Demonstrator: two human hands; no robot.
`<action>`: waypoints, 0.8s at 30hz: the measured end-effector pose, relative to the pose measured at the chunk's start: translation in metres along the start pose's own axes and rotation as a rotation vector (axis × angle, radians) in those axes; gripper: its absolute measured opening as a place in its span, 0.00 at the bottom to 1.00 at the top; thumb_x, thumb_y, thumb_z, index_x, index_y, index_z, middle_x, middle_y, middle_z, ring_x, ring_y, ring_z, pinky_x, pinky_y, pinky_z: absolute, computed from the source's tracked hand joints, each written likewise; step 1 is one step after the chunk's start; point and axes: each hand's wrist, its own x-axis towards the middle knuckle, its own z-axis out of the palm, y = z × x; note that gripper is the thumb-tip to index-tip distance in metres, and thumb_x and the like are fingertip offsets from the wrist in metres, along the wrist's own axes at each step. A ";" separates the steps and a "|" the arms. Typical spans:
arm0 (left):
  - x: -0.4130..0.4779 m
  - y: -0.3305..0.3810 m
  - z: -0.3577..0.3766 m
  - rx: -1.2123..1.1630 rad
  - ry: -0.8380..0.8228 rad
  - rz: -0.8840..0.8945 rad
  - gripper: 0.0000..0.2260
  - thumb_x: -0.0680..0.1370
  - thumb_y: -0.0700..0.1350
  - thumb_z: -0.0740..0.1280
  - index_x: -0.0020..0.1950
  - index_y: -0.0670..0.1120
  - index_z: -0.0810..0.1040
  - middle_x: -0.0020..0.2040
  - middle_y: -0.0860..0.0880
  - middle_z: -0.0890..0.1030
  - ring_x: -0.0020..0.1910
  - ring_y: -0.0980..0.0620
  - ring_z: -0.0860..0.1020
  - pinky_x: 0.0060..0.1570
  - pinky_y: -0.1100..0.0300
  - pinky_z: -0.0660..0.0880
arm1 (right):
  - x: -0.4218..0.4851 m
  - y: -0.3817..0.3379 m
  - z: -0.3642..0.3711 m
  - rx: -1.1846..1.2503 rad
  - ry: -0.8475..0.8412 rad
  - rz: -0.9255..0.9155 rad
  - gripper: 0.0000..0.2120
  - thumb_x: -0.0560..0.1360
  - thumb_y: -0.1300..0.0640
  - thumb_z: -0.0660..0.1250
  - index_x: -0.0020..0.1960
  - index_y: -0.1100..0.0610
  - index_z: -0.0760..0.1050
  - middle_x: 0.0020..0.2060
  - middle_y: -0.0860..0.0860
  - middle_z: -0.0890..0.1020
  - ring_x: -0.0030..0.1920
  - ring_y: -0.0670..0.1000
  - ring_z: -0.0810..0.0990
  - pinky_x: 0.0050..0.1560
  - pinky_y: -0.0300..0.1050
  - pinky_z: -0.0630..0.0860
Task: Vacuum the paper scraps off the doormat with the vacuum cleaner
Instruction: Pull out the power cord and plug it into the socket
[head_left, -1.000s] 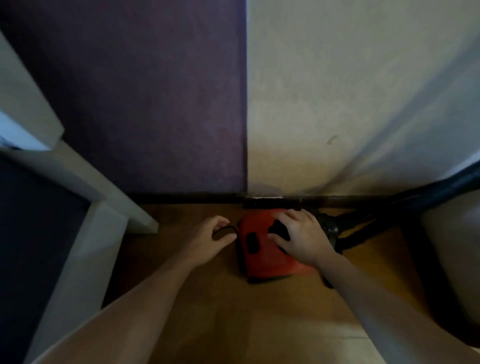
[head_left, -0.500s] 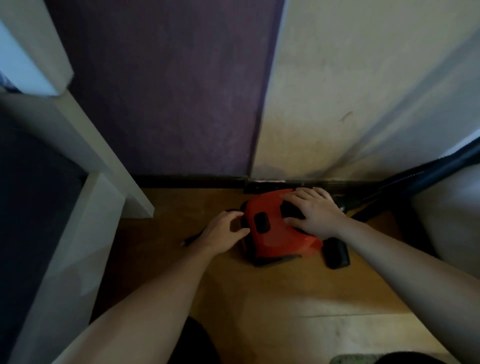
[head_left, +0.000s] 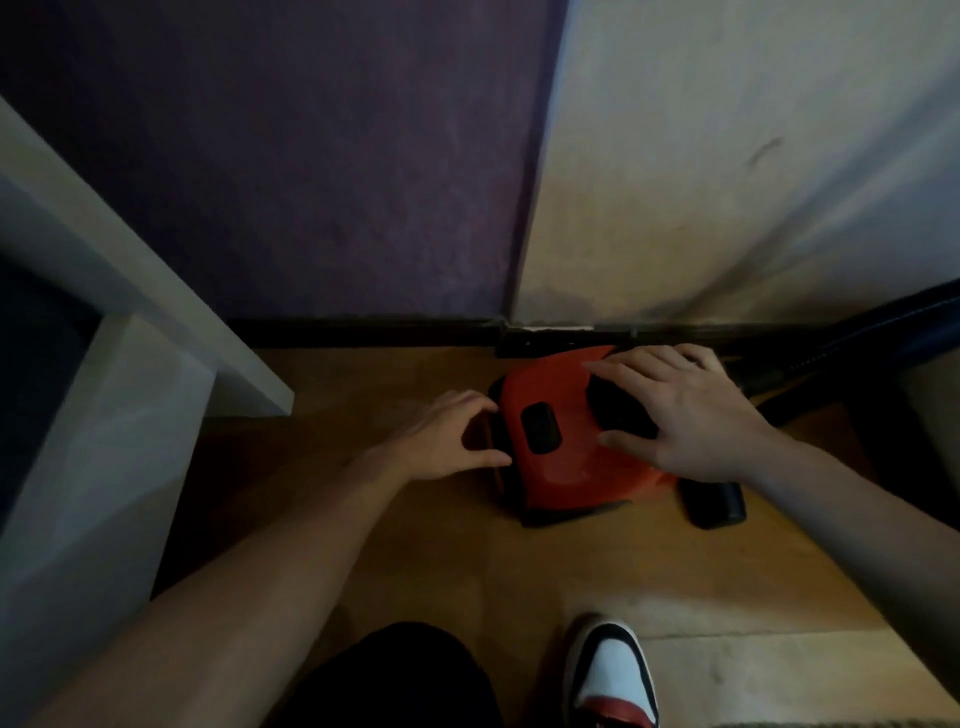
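Both hands down at the red vacuum cleaner (head_left: 566, 447) by the baseboard, right hand (head_left: 685, 410) spread flat on top gripping nothing, left hand (head_left: 447, 436) loosely curled at its side, holding nothing obvious; still setup, probably needs power on next, doormat not in view.

The vacuum cleaner (head_left: 566, 441) sat mid-frame on the floor (head_left: 415, 545) against the skirting (its hose (head_left: 852, 353) ran off right); a shoe (head_left: 613, 675) lay below it.
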 end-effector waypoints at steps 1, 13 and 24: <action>0.004 -0.004 0.000 0.014 0.016 0.033 0.31 0.71 0.67 0.70 0.68 0.52 0.71 0.66 0.53 0.73 0.65 0.54 0.69 0.66 0.54 0.69 | 0.000 0.001 0.004 0.004 0.041 -0.004 0.41 0.73 0.24 0.48 0.79 0.44 0.63 0.71 0.46 0.74 0.73 0.53 0.70 0.71 0.58 0.62; 0.029 -0.010 0.000 -0.022 -0.065 0.089 0.26 0.68 0.65 0.74 0.52 0.50 0.70 0.51 0.54 0.69 0.50 0.54 0.70 0.47 0.58 0.71 | 0.007 -0.013 0.024 -0.085 0.323 0.062 0.30 0.73 0.30 0.59 0.65 0.48 0.79 0.54 0.49 0.83 0.54 0.57 0.80 0.57 0.58 0.68; -0.028 -0.012 0.010 -0.299 0.067 0.001 0.13 0.74 0.50 0.75 0.43 0.46 0.74 0.38 0.57 0.74 0.37 0.64 0.73 0.37 0.72 0.68 | 0.018 -0.018 0.026 -0.189 0.353 0.074 0.22 0.71 0.32 0.66 0.52 0.48 0.79 0.46 0.47 0.82 0.46 0.56 0.78 0.50 0.54 0.68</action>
